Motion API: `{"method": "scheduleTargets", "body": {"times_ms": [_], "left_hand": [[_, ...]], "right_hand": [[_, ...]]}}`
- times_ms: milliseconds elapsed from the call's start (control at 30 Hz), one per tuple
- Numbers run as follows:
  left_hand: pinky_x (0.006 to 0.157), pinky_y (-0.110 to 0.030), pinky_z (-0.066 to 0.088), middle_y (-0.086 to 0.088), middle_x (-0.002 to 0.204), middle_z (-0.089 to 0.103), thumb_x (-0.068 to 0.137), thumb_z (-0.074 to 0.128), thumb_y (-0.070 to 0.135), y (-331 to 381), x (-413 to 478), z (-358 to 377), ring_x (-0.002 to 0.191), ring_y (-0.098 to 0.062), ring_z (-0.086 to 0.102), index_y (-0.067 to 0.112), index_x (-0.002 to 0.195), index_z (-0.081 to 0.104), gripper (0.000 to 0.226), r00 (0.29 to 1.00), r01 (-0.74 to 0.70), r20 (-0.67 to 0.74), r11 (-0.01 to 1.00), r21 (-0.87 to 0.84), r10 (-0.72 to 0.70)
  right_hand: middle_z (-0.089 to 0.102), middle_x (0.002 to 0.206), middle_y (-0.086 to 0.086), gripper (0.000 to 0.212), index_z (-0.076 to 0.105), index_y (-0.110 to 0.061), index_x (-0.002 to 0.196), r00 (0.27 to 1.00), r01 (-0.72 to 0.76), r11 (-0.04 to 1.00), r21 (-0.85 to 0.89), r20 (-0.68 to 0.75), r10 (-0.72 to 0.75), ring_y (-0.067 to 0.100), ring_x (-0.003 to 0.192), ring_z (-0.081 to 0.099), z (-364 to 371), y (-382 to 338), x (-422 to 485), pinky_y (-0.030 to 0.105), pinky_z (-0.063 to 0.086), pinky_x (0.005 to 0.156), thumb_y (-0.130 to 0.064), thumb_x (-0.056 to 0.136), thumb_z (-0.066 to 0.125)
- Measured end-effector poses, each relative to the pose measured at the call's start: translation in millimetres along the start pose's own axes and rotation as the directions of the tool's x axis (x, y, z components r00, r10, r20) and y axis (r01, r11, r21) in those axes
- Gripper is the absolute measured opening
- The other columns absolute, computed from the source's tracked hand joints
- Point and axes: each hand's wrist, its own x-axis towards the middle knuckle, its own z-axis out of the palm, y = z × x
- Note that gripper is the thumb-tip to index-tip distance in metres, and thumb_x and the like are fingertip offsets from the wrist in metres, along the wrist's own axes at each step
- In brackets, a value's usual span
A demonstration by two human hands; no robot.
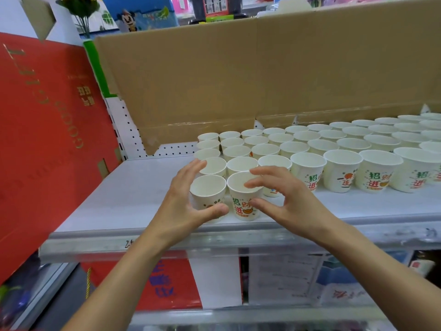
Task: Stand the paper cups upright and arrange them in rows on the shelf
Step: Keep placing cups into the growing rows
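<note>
Many white paper cups with green and orange print stand upright in rows on the white shelf (133, 199), from the middle out to the right edge. Two more cups stand in front of those rows, near the shelf's front lip. My left hand (188, 201) brackets the front left cup (208, 187): straight fingers lie along its far left side and the thumb touches its front wall. My right hand (284, 199) hovers at the front right cup (239, 187). Its fingers are spread and loosely bent over the rim, and its thumb is beside the cup's wall.
A tall brown cardboard sheet (262, 75) stands behind the cups as a back wall. A large red box (47, 139) leans at the left end of the shelf. Bare shelf surface lies left of the cups. A lower shelf holds red and printed packages (171, 285).
</note>
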Motion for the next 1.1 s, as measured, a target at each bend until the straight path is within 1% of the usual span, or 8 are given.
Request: {"method": "scheduleTargets", "body": {"times_ms": [200, 467, 533, 633, 767, 867, 967, 1100], "left_hand": [[0.101, -0.001, 0.021, 0.017, 0.144, 0.042, 0.075, 0.068, 0.047, 5, -9, 6, 0.133, 0.006, 0.033, 0.034, 0.123, 0.059, 0.05, 0.996, -0.069, -0.056, 0.997, 0.045, 0.072], [0.101, -0.001, 0.012, 0.014, 0.149, 0.035, 0.077, 0.067, 0.048, 13, -13, 14, 0.136, 0.001, 0.024, 0.034, 0.134, 0.047, 0.062, 0.992, -0.009, -0.126, 0.993, 0.117, 0.024], [0.106, -0.003, 0.01, 0.009, 0.148, 0.036, 0.08, 0.065, 0.05, 26, -14, 18, 0.138, -0.004, 0.023, 0.028, 0.136, 0.047, 0.063, 0.979, -0.053, -0.183, 0.984, 0.169, 0.085], [0.111, -0.011, 0.018, 0.01, 0.141, 0.041, 0.084, 0.064, 0.047, 61, -17, 36, 0.135, -0.007, 0.031, 0.022, 0.133, 0.051, 0.056, 0.943, -0.197, -0.22, 0.953, 0.232, 0.249], [0.11, -0.013, 0.025, 0.02, 0.138, 0.039, 0.085, 0.054, 0.052, 112, -24, 92, 0.131, 0.006, 0.031, 0.029, 0.136, 0.042, 0.057, 0.942, -0.283, -0.141, 0.947, 0.155, 0.305], [0.106, -0.029, 0.039, 0.02, 0.137, 0.043, 0.086, 0.049, 0.058, 150, -20, 151, 0.127, 0.002, 0.039, 0.036, 0.136, 0.037, 0.056, 0.955, -0.288, -0.058, 0.955, 0.068, 0.292], [0.093, -0.028, 0.049, 0.02, 0.125, 0.054, 0.085, 0.046, 0.063, 200, -11, 213, 0.112, 0.004, 0.051, 0.042, 0.131, 0.039, 0.05, 0.956, -0.293, 0.014, 0.956, -0.014, 0.293], [0.082, -0.028, 0.052, 0.022, 0.102, 0.064, 0.085, 0.045, 0.066, 278, 17, 294, 0.094, 0.005, 0.058, 0.041, 0.121, 0.055, 0.045, 0.933, -0.325, 0.145, 0.944, -0.057, 0.33]], "right_hand": [[0.052, 0.134, -0.01, 0.014, 0.069, -0.031, 0.101, 1.0, -0.009, 1.0, -0.012, -0.009, 0.009, 0.006, 0.129, 0.04, -2, 1, -2, 0.033, 0.041, 0.107, -0.025, 0.088, 0.066], [0.048, 0.137, -0.011, 0.038, 0.058, -0.031, 0.127, 0.999, 0.03, 0.997, -0.066, -0.036, -0.033, 0.002, 0.13, 0.038, -12, 2, -10, 0.015, 0.031, 0.106, -0.027, 0.089, 0.065], [0.047, 0.138, -0.011, 0.041, 0.056, -0.031, 0.13, 0.998, 0.031, 0.994, -0.109, -0.051, -0.037, 0.002, 0.13, 0.037, -21, 5, -21, 0.016, 0.031, 0.104, -0.029, 0.09, 0.064], [0.054, 0.131, -0.011, 0.031, 0.062, -0.029, 0.121, 0.991, 0.008, 0.986, -0.167, -0.128, -0.03, 0.006, 0.122, 0.048, -39, 14, -47, 0.027, 0.047, 0.096, -0.034, 0.09, 0.06], [0.061, 0.116, -0.015, 0.026, 0.064, -0.031, 0.115, 0.974, -0.083, 0.973, -0.214, -0.223, 0.034, 0.001, 0.099, 0.059, -81, 40, -95, 0.03, 0.056, 0.081, -0.039, 0.091, 0.058], [0.064, 0.107, -0.018, 0.029, 0.062, -0.031, 0.117, 0.932, -0.221, 0.964, -0.145, -0.322, 0.165, -0.001, 0.087, 0.061, -120, 65, -133, 0.022, 0.054, 0.074, -0.036, 0.089, 0.061], [0.067, 0.093, -0.018, 0.024, 0.065, -0.034, 0.112, 0.889, -0.356, 0.926, -0.126, -0.35, 0.294, 0.0, 0.081, 0.061, -168, 96, -171, 0.015, 0.049, 0.066, -0.034, 0.089, 0.061], [0.066, 0.077, -0.018, 0.013, 0.068, -0.035, 0.098, 0.861, -0.469, 0.856, -0.215, -0.329, 0.389, 0.0, 0.071, 0.061, -252, 152, -215, 0.034, 0.053, 0.067, -0.039, 0.088, 0.061]]}}
